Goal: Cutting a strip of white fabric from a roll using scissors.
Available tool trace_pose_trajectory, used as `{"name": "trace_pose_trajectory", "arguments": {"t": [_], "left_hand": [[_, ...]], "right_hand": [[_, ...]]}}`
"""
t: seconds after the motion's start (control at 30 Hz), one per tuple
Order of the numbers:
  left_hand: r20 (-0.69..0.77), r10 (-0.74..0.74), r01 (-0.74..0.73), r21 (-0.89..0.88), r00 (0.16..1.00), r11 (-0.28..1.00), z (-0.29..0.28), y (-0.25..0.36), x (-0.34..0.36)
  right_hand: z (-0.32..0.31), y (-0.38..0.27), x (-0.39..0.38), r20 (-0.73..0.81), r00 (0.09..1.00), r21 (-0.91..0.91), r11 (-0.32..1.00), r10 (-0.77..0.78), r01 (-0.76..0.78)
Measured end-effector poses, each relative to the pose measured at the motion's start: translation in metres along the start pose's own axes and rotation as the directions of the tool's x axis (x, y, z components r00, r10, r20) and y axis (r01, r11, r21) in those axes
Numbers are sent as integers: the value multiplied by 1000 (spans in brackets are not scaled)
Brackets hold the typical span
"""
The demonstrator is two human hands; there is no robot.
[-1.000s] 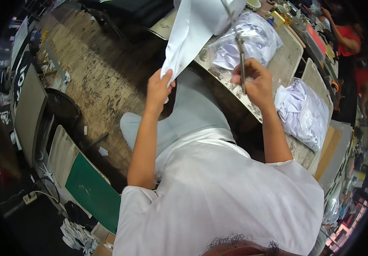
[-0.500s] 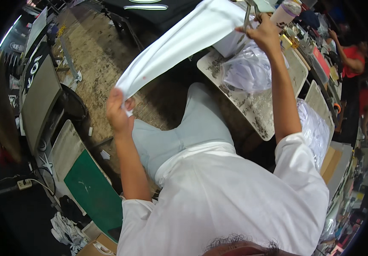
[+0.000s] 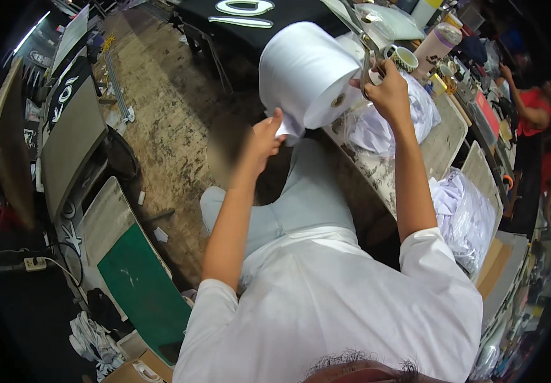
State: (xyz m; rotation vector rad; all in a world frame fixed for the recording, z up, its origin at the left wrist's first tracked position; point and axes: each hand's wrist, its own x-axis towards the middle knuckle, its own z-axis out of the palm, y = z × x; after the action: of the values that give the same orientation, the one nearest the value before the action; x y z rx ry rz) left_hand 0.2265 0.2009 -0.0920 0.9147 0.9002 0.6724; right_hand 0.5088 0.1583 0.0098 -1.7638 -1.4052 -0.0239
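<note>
A large roll of smooth white sheet material (image 3: 304,70) with a hollow core stands out in front of me, tilted, above the end of the bench. My left hand (image 3: 263,145) is closed on the loose edge of the sheet at the roll's lower left, its thumb pointing up. At the roll's right, my right hand (image 3: 388,94) grips a pair of metal scissors (image 3: 367,46) by the handles, blades pointing up and away. Fingers of this hand come close to the roll's end face; whether they touch it I cannot tell.
Plastic bags of white material (image 3: 400,121) lie on the stained bench (image 3: 377,172) at right. Behind them are a tape roll (image 3: 406,59) and a lidded bottle (image 3: 438,45). A person in red (image 3: 531,102) is at far right. A green-topped board (image 3: 141,287) stands at left.
The long white sheet stretched between my hands has shortened, and the roll now shows. My left hand has moved right and away from me. The scissors stay in my right hand.
</note>
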Motion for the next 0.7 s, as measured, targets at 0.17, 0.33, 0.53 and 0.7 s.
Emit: {"name": "trace_pose_trajectory", "arguments": {"t": [0.17,0.33,0.53,0.7], "left_hand": [[126,-46,49,-22,991,999,34,13,36],[59,-21,3,295,998,955,89,36,85],[-34,21,-13,211,999,977,124,59,146],[122,137,-173,366,983,914,106,21,148]], "right_hand": [[4,34,29,253,956,360,903,149,-236],[-17,41,82,163,969,131,970,184,-207],[-17,52,105,13,970,-191,953,242,-235],[-17,67,120,-15,959,-296,915,282,-273]]}}
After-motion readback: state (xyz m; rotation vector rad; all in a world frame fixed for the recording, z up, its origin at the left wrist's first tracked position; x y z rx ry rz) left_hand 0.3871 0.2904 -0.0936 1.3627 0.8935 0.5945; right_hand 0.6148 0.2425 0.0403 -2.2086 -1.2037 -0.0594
